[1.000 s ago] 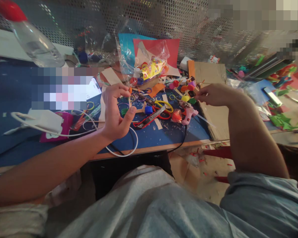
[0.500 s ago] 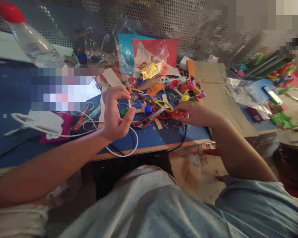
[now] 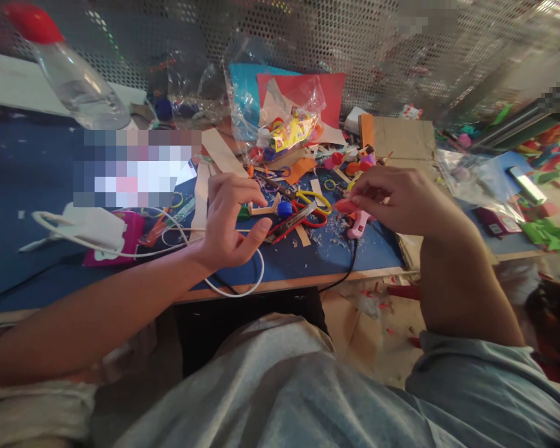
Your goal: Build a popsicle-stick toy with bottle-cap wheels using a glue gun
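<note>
My right hand (image 3: 396,199) is raised a little over the table, with thumb and fingers pinched on a small red piece (image 3: 343,206) whose kind I cannot make out. Just below it lies a pink glue gun (image 3: 357,224) with a black cord. My left hand (image 3: 231,221) is held over the tabletop, thumb and fingers apart, nothing visible between them. Close to its fingertips are a blue cap (image 3: 285,208) and a small wooden piece (image 3: 271,205). Between the hands lie scissors (image 3: 325,200) with yellow-and-red handles and a red utility knife (image 3: 292,223).
At left stand a bottle with a red cap (image 3: 88,93), a white charger (image 3: 98,227) and a looped white cable (image 3: 263,274). Clear plastic bags, coloured paper (image 3: 331,93), caps and wood scraps crowd the back. Cardboard (image 3: 404,140) lies to the right.
My right hand has lifted up and right with the red piece, uncovering the pink glue gun. My left hand's fingers and thumb have shifted slightly right. The whole view has moved a little.
</note>
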Action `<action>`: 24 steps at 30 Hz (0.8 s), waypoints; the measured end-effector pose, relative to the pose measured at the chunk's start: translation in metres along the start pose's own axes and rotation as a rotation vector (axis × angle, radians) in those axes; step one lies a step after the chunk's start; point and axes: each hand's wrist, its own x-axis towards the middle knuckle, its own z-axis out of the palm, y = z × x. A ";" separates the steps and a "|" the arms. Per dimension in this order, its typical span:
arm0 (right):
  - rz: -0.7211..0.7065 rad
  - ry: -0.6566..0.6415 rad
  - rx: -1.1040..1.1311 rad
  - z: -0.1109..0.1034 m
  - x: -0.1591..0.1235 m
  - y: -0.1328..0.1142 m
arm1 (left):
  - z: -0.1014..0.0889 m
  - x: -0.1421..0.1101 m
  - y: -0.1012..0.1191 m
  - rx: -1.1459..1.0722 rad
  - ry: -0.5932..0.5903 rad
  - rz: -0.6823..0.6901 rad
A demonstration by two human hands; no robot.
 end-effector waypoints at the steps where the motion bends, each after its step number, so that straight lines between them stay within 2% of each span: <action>1: -0.024 0.003 0.060 -0.005 0.000 -0.012 | -0.001 -0.001 0.000 0.023 -0.022 0.005; 4: -0.085 -0.011 0.380 -0.005 0.006 -0.046 | -0.004 -0.002 0.002 0.075 -0.056 0.046; 7: -0.103 -0.091 0.744 0.013 0.018 -0.068 | -0.008 0.001 0.006 0.043 -0.077 0.153; 10: -0.109 -0.151 0.993 0.036 0.029 -0.076 | -0.010 0.003 0.009 0.058 -0.115 0.186; 14: -0.132 -0.179 1.159 0.062 0.037 -0.071 | -0.007 0.000 0.006 0.137 -0.117 0.109; 16: -0.192 -0.074 1.184 0.076 0.042 -0.064 | -0.004 -0.001 0.002 0.142 -0.101 0.073; 18: -0.370 0.151 1.132 0.088 0.047 -0.057 | -0.002 -0.002 0.000 0.118 -0.074 0.058; 20: -0.555 0.361 0.988 0.098 0.050 -0.050 | -0.001 -0.002 -0.002 0.085 -0.051 0.061; 22: -0.648 0.472 0.841 0.104 0.051 -0.047 | -0.001 -0.002 -0.002 0.056 -0.051 0.054; 24: -0.688 0.518 0.761 0.107 0.048 -0.046 | -0.002 -0.001 -0.002 0.049 -0.048 0.069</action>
